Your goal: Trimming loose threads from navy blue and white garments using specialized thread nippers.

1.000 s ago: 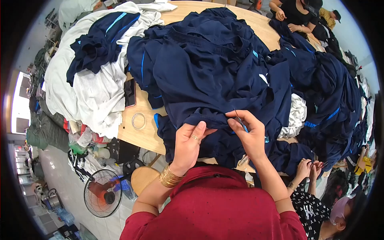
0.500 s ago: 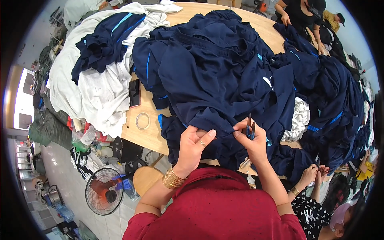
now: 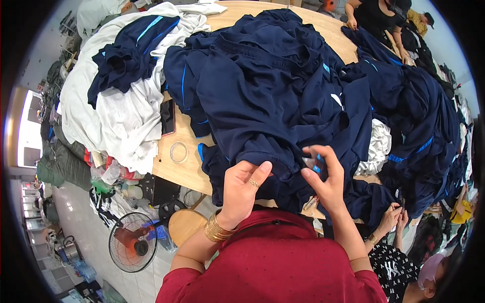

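A navy garment (image 3: 242,96) with a gathered waistband is heaped across the table in front of me. My left hand (image 3: 241,191) pinches its hem, thumb on top and the fingers under the cloth. Just to the right, apart from that hem, my right hand (image 3: 328,179) holds small thread snips (image 3: 314,166) with blue on them. The blades point toward the cloth, and my thumb and forefinger are spread around them. Whether the blades meet any thread is too small to tell.
White cloth (image 3: 126,121) with a navy piece (image 3: 118,63) on it lies at left. A phone (image 3: 168,117) and a clear tape roll (image 3: 179,152) rest on the wooden table (image 3: 189,171). Co-workers handle more navy garments (image 3: 414,116) at right. A fan (image 3: 133,242) stands lower left.
My right hand has let go of the hem and moved slightly right, its snips turning toward the cloth. The hem now hangs rounder from my left hand, which keeps its pinch.
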The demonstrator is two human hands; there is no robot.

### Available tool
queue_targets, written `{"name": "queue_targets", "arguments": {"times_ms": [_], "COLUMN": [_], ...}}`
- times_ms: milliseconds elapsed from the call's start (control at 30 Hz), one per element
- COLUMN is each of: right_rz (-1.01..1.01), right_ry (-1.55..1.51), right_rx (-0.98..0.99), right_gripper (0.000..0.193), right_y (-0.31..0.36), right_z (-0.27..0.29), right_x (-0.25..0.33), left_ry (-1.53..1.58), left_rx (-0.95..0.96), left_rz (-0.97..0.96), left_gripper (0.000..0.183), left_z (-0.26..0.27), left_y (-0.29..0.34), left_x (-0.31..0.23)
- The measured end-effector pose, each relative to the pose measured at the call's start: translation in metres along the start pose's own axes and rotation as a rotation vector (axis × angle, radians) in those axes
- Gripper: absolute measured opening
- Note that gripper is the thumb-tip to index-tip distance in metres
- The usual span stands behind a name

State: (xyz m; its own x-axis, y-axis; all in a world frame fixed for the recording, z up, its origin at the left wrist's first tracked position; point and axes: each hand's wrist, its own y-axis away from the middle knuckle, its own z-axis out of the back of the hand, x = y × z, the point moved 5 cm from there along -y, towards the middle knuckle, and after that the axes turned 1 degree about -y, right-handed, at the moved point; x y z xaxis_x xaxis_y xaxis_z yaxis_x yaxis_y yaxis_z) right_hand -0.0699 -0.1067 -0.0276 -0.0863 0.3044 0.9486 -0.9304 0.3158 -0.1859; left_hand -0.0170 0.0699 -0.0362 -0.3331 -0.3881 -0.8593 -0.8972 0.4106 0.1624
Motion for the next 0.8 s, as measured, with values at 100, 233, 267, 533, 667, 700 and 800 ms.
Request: {"name": "queue_targets", "arguments": {"times_ms": [100,233,267,533,667,700,800], "right_rz": [0.164,0.326,0.354,0.614,0.704,0.724,0.742], "right_ry": [0.168,0.252,0.271,0.434,0.535,0.548,0.519], "right_rx": [-0.068,-0.044,-0.019,0.108,0.093,0.065,0.004], "right_gripper": [0.038,0.028,0.027,0.036,0.029,0.028,0.030], "right_y": [-0.005,-0.011,-0.013,-0.021,-0.018,-0.016,-0.012], "right_z": [0.002,-0.004,-0.006,-0.016,-0.018,-0.019,-0.023], "right_x": [0.029,0.053,0.058,0.066,0.070,0.069,0.062], "left_ry": [-0.084,-0.110,-0.114,-0.184,-0.177,-0.175,-0.157], "left_rx": [0.033,-0.010,0.000,0.030,0.041,0.044,0.037], "left_rz": [-0.045,-0.049,-0.048,0.010,0.005,-0.006,0.041], "left_gripper": [0.015,0.013,0.013,0.012,0.012,0.012,0.013], "left_z": [-0.001,-0.005,-0.007,-0.004,-0.005,-0.006,-0.006], "left_y": [0.001,0.000,0.000,0.001,0.000,0.000,-0.001], "left_x": [-0.004,-0.008,-0.009,-0.007,-0.007,-0.008,-0.006]}}
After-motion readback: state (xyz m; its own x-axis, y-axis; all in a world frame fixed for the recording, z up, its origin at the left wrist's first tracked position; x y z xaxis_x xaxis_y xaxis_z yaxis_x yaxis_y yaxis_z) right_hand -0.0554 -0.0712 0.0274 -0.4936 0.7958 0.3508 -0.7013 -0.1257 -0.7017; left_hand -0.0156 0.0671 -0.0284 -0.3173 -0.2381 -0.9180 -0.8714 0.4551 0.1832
